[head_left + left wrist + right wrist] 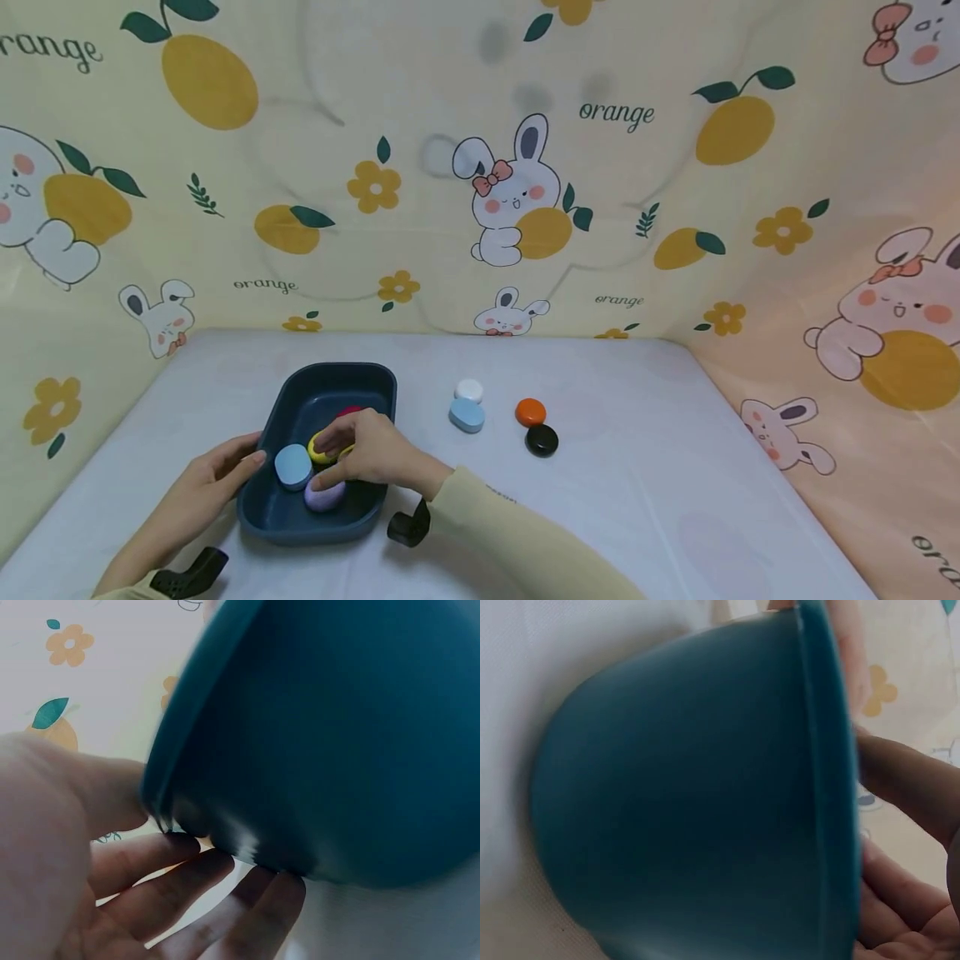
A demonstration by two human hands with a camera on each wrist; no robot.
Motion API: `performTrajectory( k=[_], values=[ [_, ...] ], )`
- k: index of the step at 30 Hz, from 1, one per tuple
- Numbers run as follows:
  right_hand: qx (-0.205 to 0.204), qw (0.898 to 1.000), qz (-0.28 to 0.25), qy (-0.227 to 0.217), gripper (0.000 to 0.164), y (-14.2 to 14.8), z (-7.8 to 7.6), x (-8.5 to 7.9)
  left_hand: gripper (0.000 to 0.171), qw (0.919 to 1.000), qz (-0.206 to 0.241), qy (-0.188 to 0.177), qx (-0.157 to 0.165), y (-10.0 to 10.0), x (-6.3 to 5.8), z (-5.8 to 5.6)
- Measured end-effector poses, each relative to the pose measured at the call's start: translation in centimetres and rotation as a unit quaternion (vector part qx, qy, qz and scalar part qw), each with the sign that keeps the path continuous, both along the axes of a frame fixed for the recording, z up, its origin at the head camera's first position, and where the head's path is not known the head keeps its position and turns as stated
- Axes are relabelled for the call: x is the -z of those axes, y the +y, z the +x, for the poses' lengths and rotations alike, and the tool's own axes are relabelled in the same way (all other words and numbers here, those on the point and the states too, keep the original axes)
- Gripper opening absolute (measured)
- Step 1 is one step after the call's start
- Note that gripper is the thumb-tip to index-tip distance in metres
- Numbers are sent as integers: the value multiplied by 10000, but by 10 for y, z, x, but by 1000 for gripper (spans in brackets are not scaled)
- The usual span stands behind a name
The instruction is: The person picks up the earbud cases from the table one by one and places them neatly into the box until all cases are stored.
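Observation:
A deep dark-blue tray holds several small rounded pieces: a light-blue one, a purple one, a yellow one and a red one. My left hand grips the tray's left rim, thumb on top, fingers against the outer wall, as the left wrist view also shows. Inside the tray, my right hand reaches over the pieces with thumb and fingers apart. Its thumb overlaps the purple piece, while the fingers partly cover the yellow and red ones. In the right wrist view the tray wall hides the pieces.
Right of the tray, a white piece lies against a light-blue oval one. Farther right, an orange piece sits beside a black one. All rest on a white-covered table, with a patterned cloth behind.

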State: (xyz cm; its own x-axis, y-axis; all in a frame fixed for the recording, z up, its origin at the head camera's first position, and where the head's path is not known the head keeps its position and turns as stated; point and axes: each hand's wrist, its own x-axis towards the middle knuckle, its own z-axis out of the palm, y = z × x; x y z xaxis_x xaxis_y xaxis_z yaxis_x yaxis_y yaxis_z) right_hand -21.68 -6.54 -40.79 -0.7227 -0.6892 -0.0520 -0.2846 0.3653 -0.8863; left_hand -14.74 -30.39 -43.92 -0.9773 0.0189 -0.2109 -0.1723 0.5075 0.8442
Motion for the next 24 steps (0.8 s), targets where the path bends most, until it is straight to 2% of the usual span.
performTrajectory(
  k=[4, 9, 15, 24],
  values=[
    [130, 9990, -325, -271, 30, 0, 0, 0, 82, 10000, -24, -15, -56, -1, 1, 0],
    [68, 9970, -664, -401, 28, 1, -2, 0, 82, 9999, -33, 3, -96, -1, 1, 0],
    [144, 9889, -1355, -591, 25, 9, -3, -1, 82, 9999, -33, -31, -155, -1, 2, 0],
    [823, 9708, -2068, -898, 24, 51, -10, -18, 82, 9998, 19, -4, -189, 1, 4, 0]
  ],
)
